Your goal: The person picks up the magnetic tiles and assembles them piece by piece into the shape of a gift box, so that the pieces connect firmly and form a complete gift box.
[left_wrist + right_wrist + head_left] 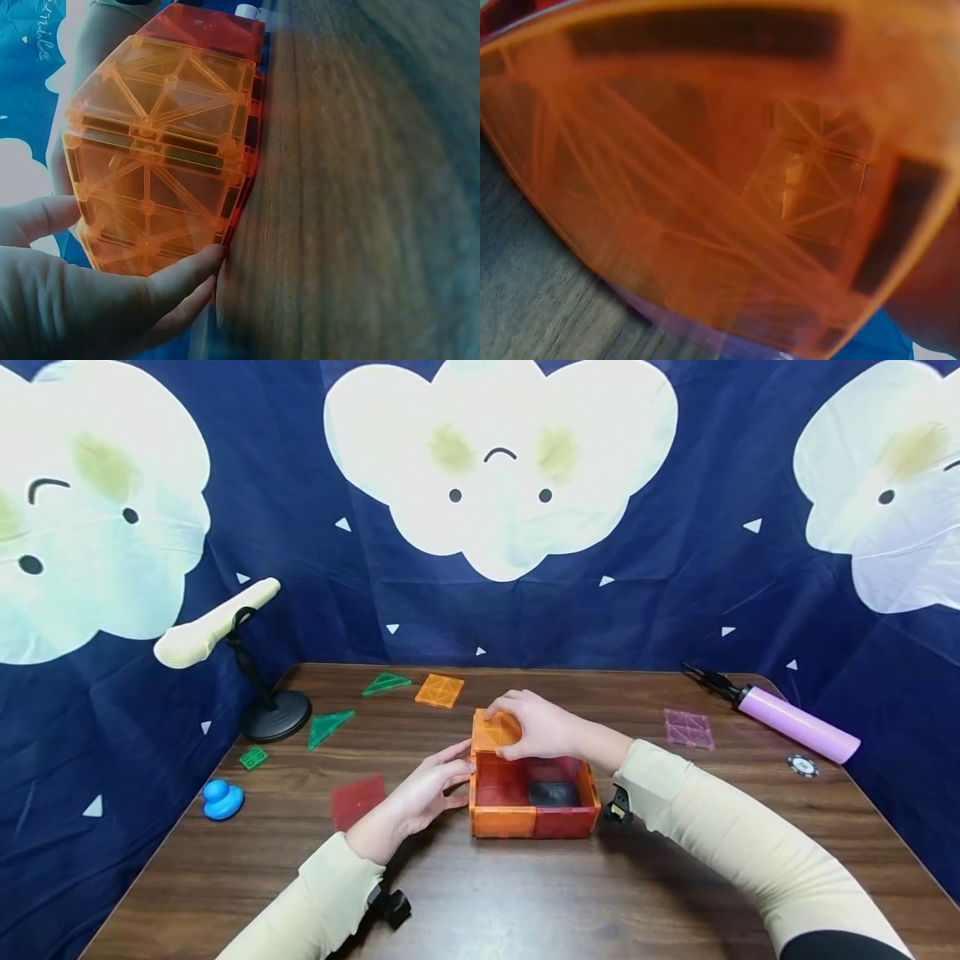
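Note:
An open-topped box of orange and red magnetic tiles [504, 822] stands on the table, with a dark flat object [553, 794] inside it. My right hand [543, 727] pinches an orange square magnetic tile [486, 737] over the box's back left corner. My left hand [427, 789] touches the box's left side with fingers extended. In the left wrist view, the left fingers [180, 289] lie along the edge of the orange side wall [142, 176]. Close orange tile [652, 180] fills the right wrist view, and the fingertips are hidden there.
A red tile [358, 802], green triangles [328, 727], an orange tile [439, 690] and a purple tile [688, 729] lie around the box. A blue duck [222, 799] and green brick [253, 757] are left. A purple pump [798, 722] and poker chip [802, 766] lie right.

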`<control>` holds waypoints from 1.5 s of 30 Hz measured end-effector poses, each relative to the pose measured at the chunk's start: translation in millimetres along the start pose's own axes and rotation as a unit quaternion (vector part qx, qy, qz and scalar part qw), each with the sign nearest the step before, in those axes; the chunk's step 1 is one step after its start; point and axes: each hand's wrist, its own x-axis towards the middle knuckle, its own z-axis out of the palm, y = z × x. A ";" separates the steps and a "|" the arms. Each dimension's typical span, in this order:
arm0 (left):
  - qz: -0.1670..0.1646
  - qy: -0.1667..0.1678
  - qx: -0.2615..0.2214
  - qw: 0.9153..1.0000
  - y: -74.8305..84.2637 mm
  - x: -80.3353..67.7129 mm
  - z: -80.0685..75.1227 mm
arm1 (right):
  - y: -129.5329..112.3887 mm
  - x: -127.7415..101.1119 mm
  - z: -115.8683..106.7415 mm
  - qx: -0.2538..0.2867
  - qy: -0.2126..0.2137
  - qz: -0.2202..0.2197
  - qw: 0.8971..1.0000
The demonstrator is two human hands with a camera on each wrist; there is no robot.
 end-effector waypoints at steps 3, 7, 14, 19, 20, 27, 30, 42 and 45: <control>-0.001 0.001 0.012 1.000 3.9 2.0 0.2 | 0.9 -0.3 -1.3 0.005 -0.001 -0.004 1.000; 0.001 0.017 0.023 1.000 7.4 7.7 -1.2 | 3.6 -0.2 -3.3 0.008 -0.011 -0.015 1.000; 0.009 0.035 0.001 0.999 5.7 20.8 -2.7 | 8.8 0.4 -3.3 0.015 -0.024 -0.041 0.999; 0.004 0.049 0.002 0.999 2.9 22.1 -4.0 | 16.3 -9.1 -12.1 0.050 0.003 -0.040 0.998; 0.002 0.053 0.002 0.999 2.2 21.6 -4.8 | 19.2 -13.5 -15.7 0.060 0.014 -0.031 0.998; 0.010 0.061 -0.007 0.998 -0.6 19.1 -10.1 | 59.1 -60.4 -47.5 0.102 0.097 0.065 0.988; 0.011 0.060 -0.009 0.998 -0.2 19.1 -9.7 | 87.4 -85.1 -55.9 0.096 0.118 0.110 0.982; 0.009 0.043 0.001 0.999 1.2 26.4 -3.2 | 186.1 -177.6 -42.7 0.077 0.123 0.254 0.956; 0.011 0.042 0.000 0.999 0.6 29.9 -1.8 | 196.5 -188.3 -40.7 0.078 0.116 0.248 0.958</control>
